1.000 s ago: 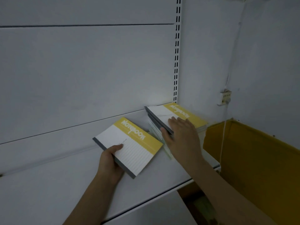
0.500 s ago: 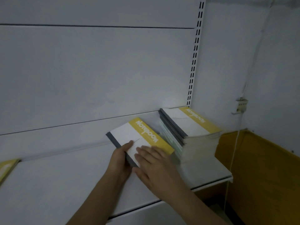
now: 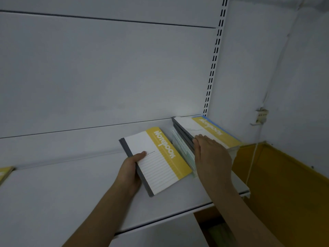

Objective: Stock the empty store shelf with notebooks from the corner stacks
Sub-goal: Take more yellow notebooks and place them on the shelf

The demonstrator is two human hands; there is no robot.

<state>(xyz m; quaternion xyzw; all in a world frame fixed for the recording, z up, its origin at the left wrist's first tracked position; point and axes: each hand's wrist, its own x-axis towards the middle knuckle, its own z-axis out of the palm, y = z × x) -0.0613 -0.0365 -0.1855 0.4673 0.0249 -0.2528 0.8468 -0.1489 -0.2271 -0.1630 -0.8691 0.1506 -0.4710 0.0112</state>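
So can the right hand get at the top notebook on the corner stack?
Probably yes. The right hand already rests on the corner stack, its fingers lying over the top notebook's near edge, and nothing lies on top of it.

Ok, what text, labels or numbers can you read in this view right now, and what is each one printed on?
"Notebook": white lettering on the yellow band of the notebook that the left hand grips.
"Notebook": same lettering on the top cover of the corner stack under the right hand, partly blurred.
Small print line beside the left thumb: too small to read.
Yellow notebook at the left edge: no lettering legible.
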